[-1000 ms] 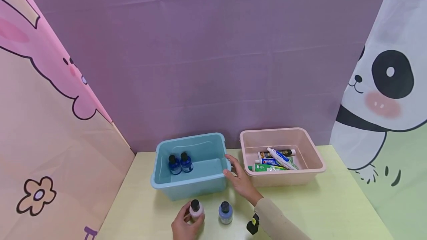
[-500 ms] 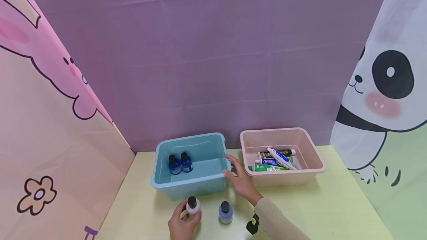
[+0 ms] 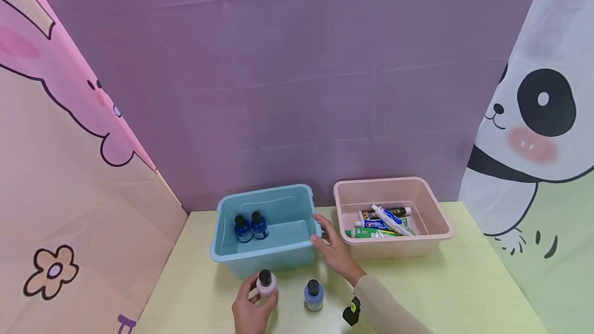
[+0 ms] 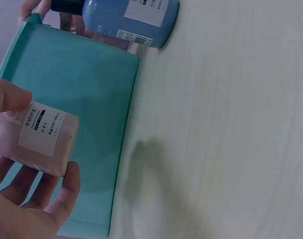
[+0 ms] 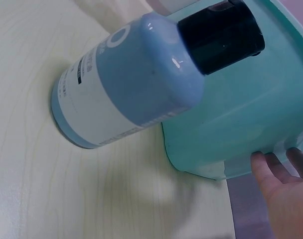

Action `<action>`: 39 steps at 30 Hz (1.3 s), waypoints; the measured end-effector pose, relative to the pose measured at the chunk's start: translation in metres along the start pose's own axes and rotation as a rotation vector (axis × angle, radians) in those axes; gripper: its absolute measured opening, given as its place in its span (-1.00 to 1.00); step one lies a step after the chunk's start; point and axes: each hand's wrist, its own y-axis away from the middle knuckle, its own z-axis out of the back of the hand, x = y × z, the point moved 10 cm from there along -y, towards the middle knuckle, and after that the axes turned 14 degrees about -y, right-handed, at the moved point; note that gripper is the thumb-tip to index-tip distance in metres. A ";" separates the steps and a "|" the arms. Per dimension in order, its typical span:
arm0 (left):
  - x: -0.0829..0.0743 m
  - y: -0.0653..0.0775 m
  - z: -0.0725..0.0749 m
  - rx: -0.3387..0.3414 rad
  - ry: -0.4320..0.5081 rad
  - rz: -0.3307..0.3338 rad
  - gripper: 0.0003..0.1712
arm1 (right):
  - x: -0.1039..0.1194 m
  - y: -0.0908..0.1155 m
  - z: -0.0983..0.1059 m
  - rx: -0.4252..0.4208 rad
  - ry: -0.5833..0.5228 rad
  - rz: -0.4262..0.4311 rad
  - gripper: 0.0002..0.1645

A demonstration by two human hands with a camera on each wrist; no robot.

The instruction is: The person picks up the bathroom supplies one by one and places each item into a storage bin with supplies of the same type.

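Observation:
My left hand (image 3: 252, 303) grips a pale pink bottle (image 3: 266, 286) with a black cap, in front of the blue storage bin (image 3: 262, 257). In the left wrist view the pink bottle (image 4: 39, 132) is off the table, with thumb and fingers on opposite sides and a shadow on the tabletop. My right hand (image 3: 339, 254) holds the bin's right end at the rim; the right wrist view shows its fingertips (image 5: 261, 164) against the bin wall. Between the hands a blue-violet bottle (image 3: 314, 297) with a black cap stands upright. Two dark blue bottles (image 3: 250, 227) stand inside the bin.
A pink bin (image 3: 394, 246) stands right of the blue one, holding several toothpaste tubes (image 3: 380, 223). Both stand on a pale yellow table (image 3: 473, 287), against a purple backdrop (image 3: 297, 92). Printed cartoon panels flank the table.
My left hand has moved slightly left and away from me, toward the blue bin, carrying the pink bottle. The right hand has stayed at the bin's rim.

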 end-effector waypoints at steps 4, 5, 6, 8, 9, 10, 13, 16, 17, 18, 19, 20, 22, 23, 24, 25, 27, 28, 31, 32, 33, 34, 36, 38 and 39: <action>-0.005 0.001 0.004 -0.009 -0.004 -0.003 -0.29 | 0.000 0.000 0.000 -0.005 -0.005 0.004 -0.30; -0.006 0.001 0.005 -0.012 -0.003 -0.005 -0.30 | -0.001 0.000 0.001 -0.006 -0.005 0.004 -0.31; -0.007 0.001 0.006 -0.012 -0.006 -0.010 -0.30 | -0.001 0.000 0.001 -0.006 -0.003 0.004 -0.31; -0.008 0.000 0.008 -0.021 -0.002 -0.017 -0.31 | -0.001 -0.001 0.001 -0.005 0.000 0.005 -0.32; -0.009 0.000 0.009 -0.029 -0.003 -0.026 -0.31 | -0.001 -0.001 0.001 -0.006 0.000 0.007 -0.32; -0.009 0.000 0.010 -0.034 0.001 -0.031 -0.31 | -0.001 -0.001 0.001 -0.007 0.002 0.010 -0.32; -0.013 -0.001 0.014 -0.037 0.004 -0.039 -0.32 | 0.001 -0.001 0.001 -0.012 0.004 0.018 -0.32; -0.017 -0.001 0.017 -0.025 0.008 -0.036 -0.31 | 0.001 -0.001 0.001 -0.017 0.011 0.017 -0.33; -0.018 0.000 0.018 -0.017 0.009 -0.033 -0.31 | 0.000 -0.001 0.001 -0.018 0.011 0.012 -0.33; -0.020 0.000 0.019 -0.008 0.010 -0.030 -0.30 | 0.000 -0.001 0.001 -0.018 0.012 0.009 -0.32; -0.022 0.000 0.020 0.000 0.010 -0.028 -0.29 | 0.000 0.000 0.001 -0.017 0.013 0.004 -0.32; -0.024 0.000 0.021 0.004 0.015 -0.031 -0.28 | 0.000 0.000 0.001 -0.016 0.012 0.001 -0.32; -0.028 0.000 0.023 0.010 0.034 -0.035 -0.28 | -0.001 0.000 0.001 -0.012 0.009 -0.003 -0.32; -0.030 0.000 0.024 0.011 0.044 -0.040 -0.28 | 0.000 0.000 0.001 -0.012 0.008 -0.003 -0.31; -0.032 0.000 0.026 0.010 0.053 -0.043 -0.29 | 0.000 0.000 0.001 -0.011 0.008 -0.003 -0.31; -0.034 0.000 0.026 0.011 0.060 -0.045 -0.30 | 0.000 0.000 0.001 -0.011 0.008 -0.003 -0.31; -0.037 0.000 0.027 0.013 0.071 -0.047 -0.32 | 0.001 0.000 0.001 -0.015 0.009 -0.003 -0.32; -0.039 0.000 0.028 0.014 0.069 -0.051 -0.32 | 0.001 0.000 0.001 -0.017 0.009 -0.002 -0.33; -0.043 -0.001 0.030 0.022 0.074 -0.061 -0.30 | 0.001 -0.001 0.001 -0.019 0.007 -0.002 -0.33; -0.045 -0.001 0.031 0.021 0.077 -0.065 -0.30 | 0.001 -0.001 0.001 -0.019 0.006 -0.002 -0.33; -0.046 -0.001 0.032 0.021 0.080 -0.073 -0.29 | 0.001 -0.001 0.001 -0.018 0.004 -0.001 -0.33; -0.047 -0.001 0.033 0.022 0.087 -0.075 -0.29 | 0.000 -0.001 0.000 -0.016 0.002 0.000 -0.33; -0.049 -0.001 0.035 0.024 0.084 -0.080 -0.29 | 0.000 -0.001 0.000 -0.014 -0.004 0.002 -0.32; -0.050 -0.001 0.036 0.025 0.082 -0.076 -0.30 | 0.000 -0.001 0.000 -0.013 -0.006 0.000 -0.31; -0.051 -0.002 0.037 0.027 0.083 -0.077 -0.30 | 0.000 -0.001 0.000 -0.013 -0.007 0.000 -0.31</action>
